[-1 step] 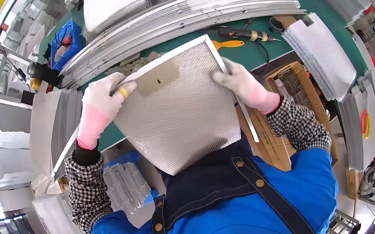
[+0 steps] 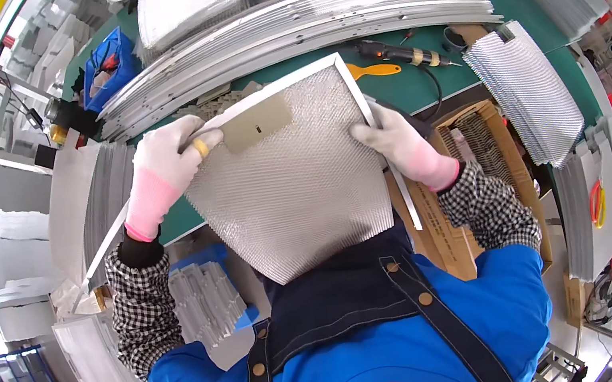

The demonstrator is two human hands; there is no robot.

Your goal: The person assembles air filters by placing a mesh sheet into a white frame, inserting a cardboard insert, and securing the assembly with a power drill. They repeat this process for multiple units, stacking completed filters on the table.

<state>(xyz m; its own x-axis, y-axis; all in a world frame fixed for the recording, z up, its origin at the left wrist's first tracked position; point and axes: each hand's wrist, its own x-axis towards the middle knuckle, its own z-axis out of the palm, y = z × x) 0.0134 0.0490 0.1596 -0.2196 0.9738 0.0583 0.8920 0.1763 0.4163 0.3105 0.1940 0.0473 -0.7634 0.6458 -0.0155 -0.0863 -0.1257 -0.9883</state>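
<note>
A silvery metal mesh panel point(image 2: 293, 185) is held up in front of my body, with a beige rectangular patch point(image 2: 258, 126) near its top edge. A thin white metal frame strip point(image 2: 344, 75) runs along the top and right edges, bent at the upper right corner. Its ends stick out beyond the mesh at lower left and lower right. Gloved in white and pink, my left hand point(image 2: 167, 161) is closed on the panel's upper left edge, a yellow band round one finger. At the right edge, my right hand point(image 2: 403, 144) grips strip and mesh, its fingertips partly hidden behind.
Long metal strips point(image 2: 295, 31) lie across the green table behind the panel. Beyond its right corner are an orange-handled tool point(image 2: 375, 70) and a corded power screwdriver point(image 2: 409, 54). Mesh sheets point(image 2: 524, 94) are stacked at right, above an open cardboard box point(image 2: 503, 134). A blue bin point(image 2: 109, 70) stands at back left.
My right hand has shifted very slightly along the panel's right edge, its fingers lying a little differently. The panel and my left hand look almost the same.
</note>
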